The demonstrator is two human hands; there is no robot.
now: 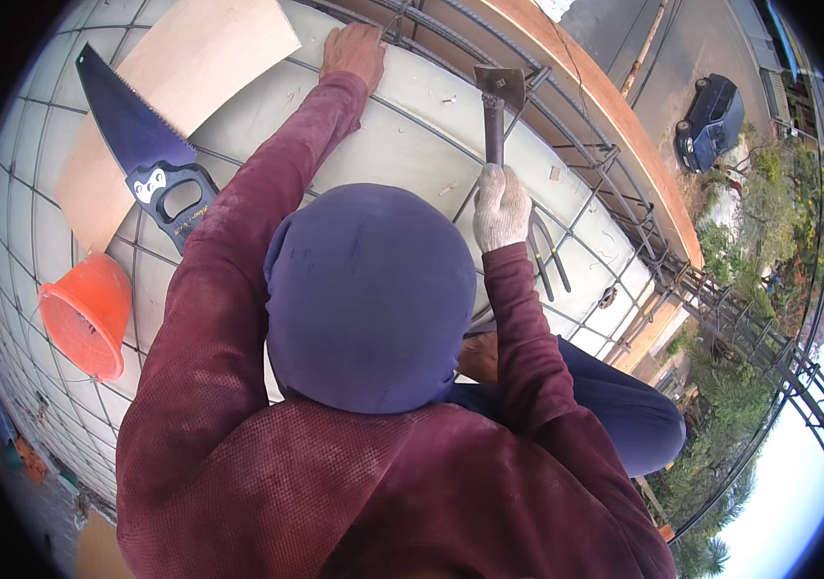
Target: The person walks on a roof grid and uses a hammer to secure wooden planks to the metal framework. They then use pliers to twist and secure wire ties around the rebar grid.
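Observation:
My right hand (pixel 501 207), in a white glove, is shut on the handle of a hammer (pixel 495 121). The hammer's head is raised over the steel bars at the slab edge. My left hand (pixel 354 53) is bare and lies palm down on the pale formwork panel (pixel 402 145), with its fingertips by the rebar cage (pixel 566 116). Nothing shows in this hand. A purple head covering (pixel 368 294) and maroon sleeves fill the middle of the view.
A hand saw (pixel 141 145) with a dark blade lies on a plywood sheet (pixel 190 68) at the left, and an orange cone (pixel 88 314) lies below it. Pliers (pixel 549 256) lie by my right wrist. Rebar mesh covers the deck. Past the wooden edge board (pixel 624 125), far below, are a car (pixel 711 121) and trees.

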